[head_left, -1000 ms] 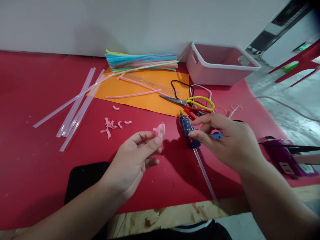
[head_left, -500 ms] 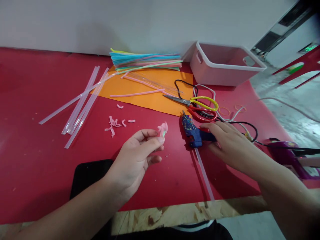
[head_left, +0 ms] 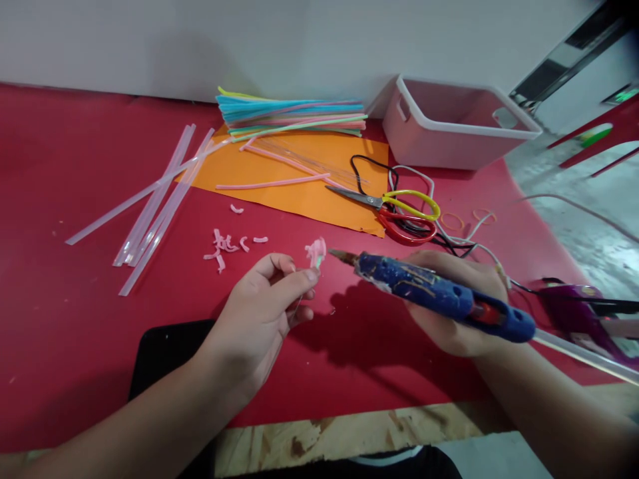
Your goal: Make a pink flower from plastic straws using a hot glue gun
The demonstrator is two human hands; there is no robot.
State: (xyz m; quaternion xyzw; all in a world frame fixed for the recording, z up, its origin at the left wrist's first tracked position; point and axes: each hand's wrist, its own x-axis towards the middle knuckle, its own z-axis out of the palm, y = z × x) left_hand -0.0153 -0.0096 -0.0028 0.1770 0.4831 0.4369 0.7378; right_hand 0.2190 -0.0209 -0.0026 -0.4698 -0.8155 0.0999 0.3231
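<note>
Between the thumb and fingers of my left hand (head_left: 272, 303) is a small pink flower-like piece (head_left: 315, 251) with a bit of green at its base. My right hand (head_left: 459, 293) is wrapped round a blue hot glue gun (head_left: 424, 286), raised off the table, with a clear glue stick (head_left: 584, 352) poking out of its back. The gun's nozzle points left and is close to the pink piece; I cannot tell whether they touch. Several short curled pink bits (head_left: 224, 245) lie on the table left of my left hand.
Pipe cleaners (head_left: 294, 116) and orange paper (head_left: 299, 163) lie at the back, beside a pink bin (head_left: 449, 136). Scissors (head_left: 389, 203) and cables are behind my right hand. Glue sticks (head_left: 160, 213) lie at left; a black phone-like object (head_left: 164, 352) is by my left forearm.
My right hand has lifted the glue gun off the table and swung its nozzle left, towards the pink piece. My left hand keeps its pinch, shifted slightly left in view.
</note>
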